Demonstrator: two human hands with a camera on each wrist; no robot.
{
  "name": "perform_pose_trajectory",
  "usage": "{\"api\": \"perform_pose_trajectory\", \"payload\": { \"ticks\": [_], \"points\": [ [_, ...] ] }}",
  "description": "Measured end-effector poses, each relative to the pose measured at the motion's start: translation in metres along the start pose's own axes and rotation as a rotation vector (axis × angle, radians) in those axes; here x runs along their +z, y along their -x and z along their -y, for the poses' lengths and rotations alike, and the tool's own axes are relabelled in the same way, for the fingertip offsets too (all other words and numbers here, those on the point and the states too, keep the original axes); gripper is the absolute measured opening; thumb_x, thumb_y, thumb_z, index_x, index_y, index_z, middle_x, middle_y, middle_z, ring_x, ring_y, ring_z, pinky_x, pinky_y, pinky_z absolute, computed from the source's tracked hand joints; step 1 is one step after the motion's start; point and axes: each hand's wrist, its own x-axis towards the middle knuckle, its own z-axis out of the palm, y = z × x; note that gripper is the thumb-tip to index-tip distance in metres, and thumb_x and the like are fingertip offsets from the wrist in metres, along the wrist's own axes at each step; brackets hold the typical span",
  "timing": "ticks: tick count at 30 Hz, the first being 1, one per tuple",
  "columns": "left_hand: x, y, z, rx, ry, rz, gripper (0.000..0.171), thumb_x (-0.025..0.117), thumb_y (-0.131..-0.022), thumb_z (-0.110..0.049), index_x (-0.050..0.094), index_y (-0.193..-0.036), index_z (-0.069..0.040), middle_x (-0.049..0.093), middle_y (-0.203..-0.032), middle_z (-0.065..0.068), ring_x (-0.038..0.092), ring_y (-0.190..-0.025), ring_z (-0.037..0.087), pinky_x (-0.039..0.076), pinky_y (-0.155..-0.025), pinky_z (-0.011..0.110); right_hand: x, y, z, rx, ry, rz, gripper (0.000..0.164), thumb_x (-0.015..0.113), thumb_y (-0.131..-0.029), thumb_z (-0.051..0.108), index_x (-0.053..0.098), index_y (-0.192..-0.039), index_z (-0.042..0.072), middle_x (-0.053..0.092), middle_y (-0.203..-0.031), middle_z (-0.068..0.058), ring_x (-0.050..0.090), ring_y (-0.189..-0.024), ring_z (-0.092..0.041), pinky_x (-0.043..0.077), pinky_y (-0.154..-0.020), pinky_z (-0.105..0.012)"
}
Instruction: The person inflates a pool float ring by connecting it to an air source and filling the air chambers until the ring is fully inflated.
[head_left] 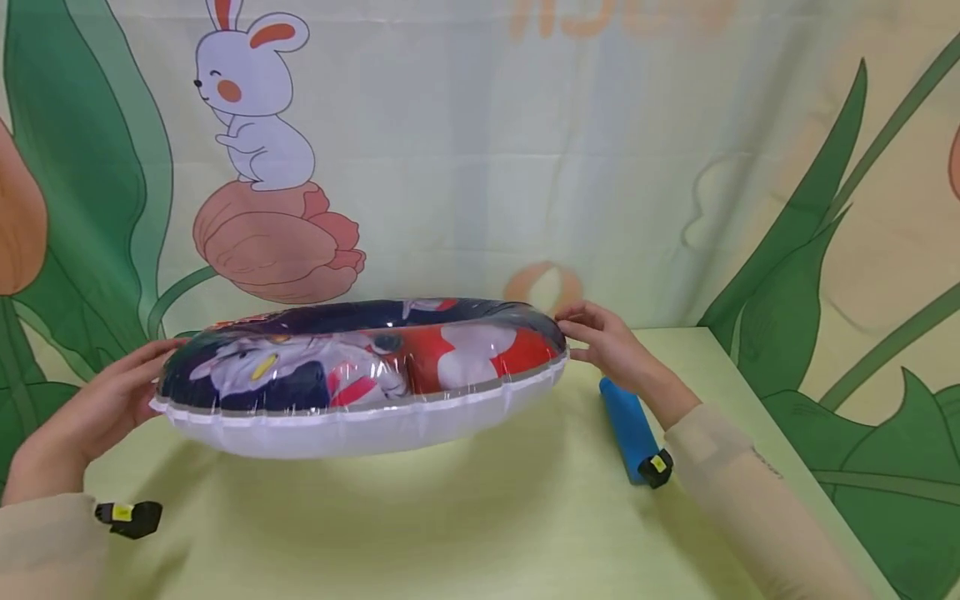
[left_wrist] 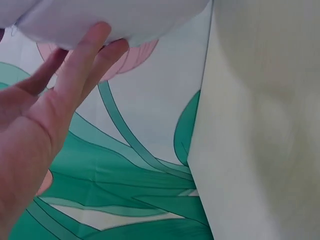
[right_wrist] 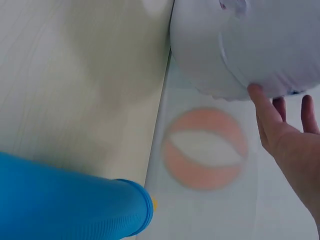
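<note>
An inflated swim ring point(head_left: 367, 375), with a glossy cartoon print on top and a white underside, hangs in the air over the table between both hands. Its left side sits a little lower than its right in the head view. The left hand point(head_left: 112, 400) holds the ring's left edge; in the left wrist view its fingertips point(left_wrist: 97, 32) meet the white underside. At the opposite edge the right hand point(head_left: 611, 342) grips the ring with fingers and thumb. From the right wrist view, the thumb point(right_wrist: 262, 100) lies against the white underside point(right_wrist: 250, 45).
On the right of the pale table point(head_left: 420, 533), below the right forearm, lies a blue cylinder point(head_left: 628, 429); the right wrist view shows its ribbed end point(right_wrist: 135, 210). A printed cloth point(head_left: 450, 167) with a rabbit and flowers hangs behind the table and at its sides.
</note>
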Motion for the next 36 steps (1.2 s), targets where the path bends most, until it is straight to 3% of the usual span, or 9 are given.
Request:
{"api": "perform_pose_trajectory", "payload": {
  "ticks": [8, 12, 17, 23, 30, 33, 36],
  "points": [
    [-0.011, 0.002, 0.021, -0.024, -0.066, 0.083, 0.048, 0.041, -0.108, 0.0, 0.048, -0.147, -0.026, 0.063, -0.132, -0.01, 0.066, -0.112, 0.011, 0.057, -0.084, 0.031, -0.011, 0.006, -0.01, -0.026, 0.124, 0.16, 0.048, 0.071, -0.095, 0.007, 0.051, -0.137, -0.003, 0.053, -0.141, -0.021, 0.05, -0.133, -0.04, 0.051, -0.099, -0.04],
    [-0.014, 0.006, 0.03, -0.037, -0.188, 0.108, 0.055, 0.047, -0.105, 0.002, 0.038, -0.156, -0.018, 0.058, -0.138, -0.011, 0.063, -0.118, 0.01, 0.056, -0.088, 0.033, -0.011, 0.009, -0.014, -0.029, 0.182, 0.205, 0.052, 0.077, -0.09, 0.006, 0.054, -0.135, -0.002, 0.053, -0.139, -0.02, 0.05, -0.133, -0.04, 0.05, -0.1, -0.045],
    [-0.012, 0.006, 0.037, -0.116, -0.307, 0.113, 0.062, 0.056, -0.102, -0.002, 0.031, -0.158, -0.015, 0.055, -0.137, -0.011, 0.062, -0.119, 0.009, 0.054, -0.09, 0.034, -0.009, 0.012, -0.018, -0.031, 0.223, 0.244, 0.055, 0.08, -0.086, 0.004, 0.055, -0.135, -0.001, 0.055, -0.137, -0.017, 0.05, -0.133, -0.039, 0.051, -0.098, -0.047],
    [-0.011, 0.004, 0.044, -0.126, -0.283, 0.15, 0.066, 0.056, -0.1, 0.0, 0.029, -0.159, -0.01, 0.054, -0.14, -0.007, 0.057, -0.123, 0.004, 0.053, -0.092, 0.034, -0.002, 0.017, -0.022, -0.034, 0.267, 0.289, 0.054, 0.082, -0.085, 0.006, 0.057, -0.133, 0.004, 0.054, -0.138, -0.014, 0.049, -0.133, -0.037, 0.051, -0.098, -0.044],
    [-0.01, 0.0, 0.049, -0.142, -0.209, 0.176, 0.058, 0.049, -0.103, -0.002, 0.033, -0.157, -0.016, 0.056, -0.138, -0.007, 0.058, -0.122, 0.008, 0.053, -0.093, 0.036, 0.003, 0.021, -0.029, -0.035, 0.306, 0.317, 0.049, 0.079, -0.088, 0.006, 0.058, -0.132, 0.005, 0.054, -0.138, -0.013, 0.048, -0.132, -0.036, 0.051, -0.099, -0.044],
    [-0.008, -0.002, 0.051, -0.174, -0.193, 0.155, 0.05, 0.045, -0.107, -0.007, 0.034, -0.155, -0.018, 0.056, -0.137, -0.004, 0.06, -0.12, 0.011, 0.053, -0.093, 0.036, 0.004, 0.021, -0.03, -0.053, 0.348, 0.289, 0.044, 0.078, -0.091, 0.011, 0.059, -0.131, 0.007, 0.057, -0.135, -0.011, 0.051, -0.131, -0.034, 0.051, -0.099, -0.045],
    [-0.005, -0.004, 0.052, -0.222, -0.243, 0.102, 0.048, 0.048, -0.108, -0.013, 0.032, -0.154, -0.015, 0.051, -0.138, 0.006, 0.061, -0.116, 0.013, 0.053, -0.092, 0.037, 0.007, 0.021, -0.031, -0.06, 0.372, 0.256, 0.039, 0.075, -0.094, 0.015, 0.06, -0.13, 0.007, 0.06, -0.131, -0.009, 0.054, -0.128, -0.032, 0.05, -0.099, -0.044]
  ]
}}
